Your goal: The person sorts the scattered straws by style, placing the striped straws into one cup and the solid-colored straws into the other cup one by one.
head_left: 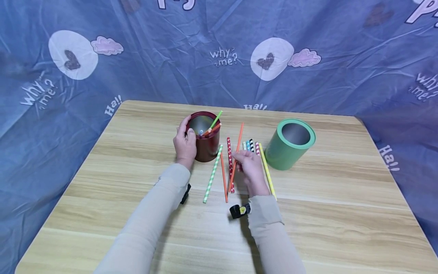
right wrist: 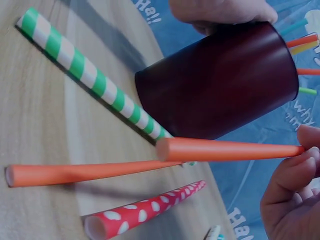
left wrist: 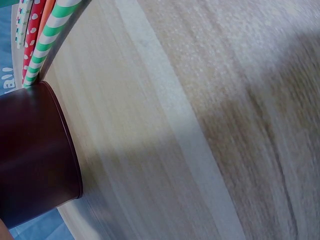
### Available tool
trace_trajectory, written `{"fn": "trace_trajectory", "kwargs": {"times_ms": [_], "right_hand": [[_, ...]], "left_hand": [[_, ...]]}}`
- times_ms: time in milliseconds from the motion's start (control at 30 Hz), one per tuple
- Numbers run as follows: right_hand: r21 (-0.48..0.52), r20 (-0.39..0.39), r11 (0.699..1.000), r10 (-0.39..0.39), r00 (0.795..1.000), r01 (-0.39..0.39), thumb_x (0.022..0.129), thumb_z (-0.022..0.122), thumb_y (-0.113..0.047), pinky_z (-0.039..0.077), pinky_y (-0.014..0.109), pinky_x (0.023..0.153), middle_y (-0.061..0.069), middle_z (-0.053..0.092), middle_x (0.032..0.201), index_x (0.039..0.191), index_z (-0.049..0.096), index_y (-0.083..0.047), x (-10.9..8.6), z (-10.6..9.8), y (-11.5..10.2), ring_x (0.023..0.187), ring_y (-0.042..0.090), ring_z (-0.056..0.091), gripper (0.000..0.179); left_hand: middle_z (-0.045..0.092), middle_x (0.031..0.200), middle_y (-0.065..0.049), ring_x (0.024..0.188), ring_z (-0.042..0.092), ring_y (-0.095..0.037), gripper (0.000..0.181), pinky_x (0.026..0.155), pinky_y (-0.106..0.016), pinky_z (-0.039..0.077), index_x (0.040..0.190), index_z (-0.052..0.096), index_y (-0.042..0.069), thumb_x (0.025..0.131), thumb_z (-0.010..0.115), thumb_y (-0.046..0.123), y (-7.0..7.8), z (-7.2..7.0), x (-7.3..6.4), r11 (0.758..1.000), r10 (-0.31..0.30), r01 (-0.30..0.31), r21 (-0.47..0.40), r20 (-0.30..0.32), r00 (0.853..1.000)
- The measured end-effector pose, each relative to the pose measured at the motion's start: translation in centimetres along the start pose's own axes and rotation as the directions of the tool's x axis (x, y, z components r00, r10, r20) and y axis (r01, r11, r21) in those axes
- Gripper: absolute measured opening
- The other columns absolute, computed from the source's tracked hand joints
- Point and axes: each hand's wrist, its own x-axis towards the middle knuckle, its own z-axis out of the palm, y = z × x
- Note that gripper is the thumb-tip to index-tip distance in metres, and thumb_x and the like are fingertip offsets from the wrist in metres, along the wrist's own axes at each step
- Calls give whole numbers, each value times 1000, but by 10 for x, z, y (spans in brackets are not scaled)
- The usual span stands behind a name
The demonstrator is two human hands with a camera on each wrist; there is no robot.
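My left hand (head_left: 184,146) holds the dark red can (head_left: 207,149) at its left side and rim. Several straws stand inside this can, among them a light green straw (head_left: 216,118). In my right hand (head_left: 252,169) an orange straw (head_left: 241,132) is pinched between thumb and fingers. The right wrist view shows this orange straw (right wrist: 225,149) raised above the table, one end toward the camera. Beneath and beside it lie a green-and-white striped straw (right wrist: 82,67), another orange straw (right wrist: 75,173) and a red straw with white dots (right wrist: 145,210).
A green can (head_left: 284,154) with an open top stands to the right. Between it and the right hand lies a yellow straw (head_left: 268,171); several patterned straws, one black-and-white (head_left: 251,145), lie partly hidden behind that hand. A blue printed cloth (head_left: 191,76) hangs behind the wooden table (head_left: 342,198).
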Motion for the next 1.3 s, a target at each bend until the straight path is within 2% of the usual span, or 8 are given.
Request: {"fn": "trace_trajectory", "kwargs": {"times_ms": [167,400,633,767,867,1033,1167,1300], "right_hand": [[46,-27,997,-65,997,67,86,58,-2,40,19,48,-5,49,58,70,51,-9,-5,2,-6,48,6,44,19],[77,-87,991,-99,991,106,86,56,1,47,20,56,-6,50,60,78,49,-6,-9,3,-9,52,6,48,13],[137,-116,976,-154,981,169,86,56,3,51,22,66,-6,52,63,77,48,-7,-12,3,-10,57,4,53,16],[143,-126,967,-193,973,210,87,56,2,54,27,70,-5,53,65,79,48,-6,-15,2,-13,58,6,56,14],[132,-131,963,-219,967,236,88,55,1,55,31,73,-4,54,67,82,49,-6,-17,1,-15,60,9,58,11],[105,-159,952,-271,949,289,89,55,-1,55,31,72,-3,52,66,84,49,-7,-22,1,-19,62,11,59,10],[84,-172,947,-293,941,310,89,55,-2,55,28,69,-4,50,66,91,49,-10,-24,0,-21,63,11,60,10],[100,-161,944,-298,941,315,89,53,0,56,33,73,-4,48,66,98,48,-15,-25,0,-21,66,11,59,18]], "left_hand": [[59,126,-8,122,49,-15,42,111,-24,22,125,58,10,86,43,8,0,0,0,1000,-1,1,6,0,1000],[59,126,-8,122,49,-14,42,111,-25,22,125,57,11,86,42,8,-1,0,0,1000,2,-2,6,4,1000],[59,126,-10,122,49,-17,42,112,-39,24,125,58,10,85,42,6,-2,1,0,1000,18,-18,0,-4,1000],[59,125,-9,121,50,-16,42,112,-31,23,125,58,10,85,42,6,-2,1,0,1000,15,-15,3,-5,1000],[59,125,-9,121,50,-16,42,112,-31,23,124,58,10,85,43,6,-1,1,0,1000,16,-16,7,-7,1000],[60,124,-10,120,51,-18,42,111,-40,24,124,58,10,85,43,6,-2,1,0,1000,25,-25,6,-11,1000],[59,125,-10,121,50,-17,42,112,-38,24,124,58,10,85,42,6,-2,1,0,1000,20,-20,9,-8,1000],[59,125,-9,121,50,-16,42,112,-32,24,125,58,11,85,42,7,-2,1,0,1000,12,-12,12,-5,1000]]}}
